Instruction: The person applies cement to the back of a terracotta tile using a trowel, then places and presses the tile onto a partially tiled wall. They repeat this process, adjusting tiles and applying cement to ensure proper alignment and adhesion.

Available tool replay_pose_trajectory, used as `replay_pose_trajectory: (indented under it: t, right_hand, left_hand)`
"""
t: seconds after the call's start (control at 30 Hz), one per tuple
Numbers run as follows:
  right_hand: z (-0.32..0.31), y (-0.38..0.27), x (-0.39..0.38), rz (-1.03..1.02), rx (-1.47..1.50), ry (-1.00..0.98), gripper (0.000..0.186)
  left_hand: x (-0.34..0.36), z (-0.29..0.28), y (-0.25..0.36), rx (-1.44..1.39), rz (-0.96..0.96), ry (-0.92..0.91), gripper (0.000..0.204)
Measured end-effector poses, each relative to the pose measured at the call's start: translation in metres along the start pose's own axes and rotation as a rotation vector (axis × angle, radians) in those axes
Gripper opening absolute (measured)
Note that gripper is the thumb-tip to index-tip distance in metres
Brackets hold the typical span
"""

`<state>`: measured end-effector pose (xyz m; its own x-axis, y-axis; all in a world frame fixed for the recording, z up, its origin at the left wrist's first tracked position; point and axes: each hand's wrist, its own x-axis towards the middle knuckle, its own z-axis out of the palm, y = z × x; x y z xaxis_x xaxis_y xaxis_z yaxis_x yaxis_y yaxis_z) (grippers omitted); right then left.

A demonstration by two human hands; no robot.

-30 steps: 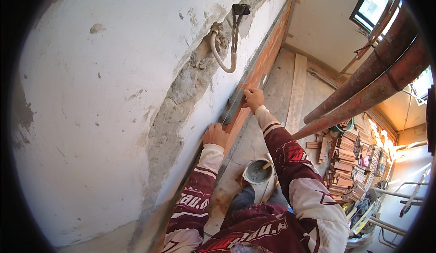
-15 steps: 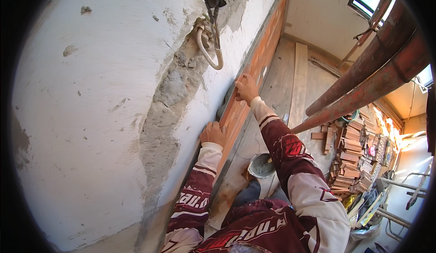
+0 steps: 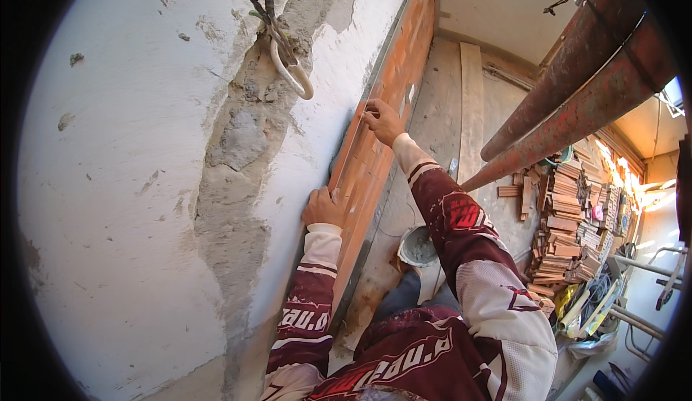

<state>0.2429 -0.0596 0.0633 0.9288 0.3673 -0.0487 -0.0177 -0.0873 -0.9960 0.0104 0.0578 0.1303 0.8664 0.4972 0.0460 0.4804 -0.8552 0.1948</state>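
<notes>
Orange brick tiles [image 3: 367, 177] cover a low strip of the wall, below white plaster. At the strip's upper edge, my left hand [image 3: 324, 208] has its fingers bent round the near end of a narrow brick tile [image 3: 348, 146]. Farther along that edge, my right hand [image 3: 384, 121] pinches thumb and fingers together by the tile's far end. A thin pale string [image 3: 351, 144] runs along the tile between both hands, and its end at the right hand sits in the pinch. Part of the left fingertips is hidden against the wall.
A bucket of grey mortar [image 3: 418, 247] stands by my legs. Wires [image 3: 277, 41] stick out of a rough patched channel [image 3: 241, 138] in the wall. Thick rusty poles [image 3: 577, 105] slant across the right. Beyond them lie stacked brick tiles [image 3: 562, 228] and a long board [image 3: 471, 105].
The grey mortar gap between my hands now shows orange tile. My right hand has tightened into a pinch, and the string is now visible. My view has shifted slightly.
</notes>
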Motion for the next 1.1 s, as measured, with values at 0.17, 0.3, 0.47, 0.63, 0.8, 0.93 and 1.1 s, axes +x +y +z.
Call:
replay_pose_trajectory:
  t: [0.17,0.3,0.47,0.63,0.8,0.93,1.1]
  right_hand:
    - [0.003,0.001,0.001,0.030,-0.014,0.005,0.038]
    - [-0.003,0.011,0.005,-0.025,-0.005,-0.040,0.039]
    - [0.000,0.005,-0.004,-0.037,-0.062,-0.047,0.040]
    - [0.000,0.002,-0.007,-0.052,-0.095,-0.018,0.040]
    - [0.001,-0.007,-0.010,-0.058,-0.153,-0.036,0.039]
    - [0.000,-0.002,-0.009,-0.059,-0.130,-0.038,0.040]
    - [0.001,-0.004,-0.012,-0.071,-0.147,-0.020,0.041]
  left_hand:
    - [-0.002,0.003,-0.003,-0.038,0.016,0.066,0.025]
    - [0.000,0.005,-0.002,-0.010,0.018,0.069,0.024]
    - [-0.001,0.004,-0.004,0.017,-0.014,0.035,0.024]
    - [0.000,0.007,-0.007,0.034,0.029,0.047,0.022]
    - [-0.002,0.009,-0.015,-0.014,0.079,0.060,0.024]
    - [-0.002,0.011,-0.021,-0.060,0.098,0.038,0.029]
    - [-0.002,0.005,-0.016,-0.069,0.085,0.010,0.025]
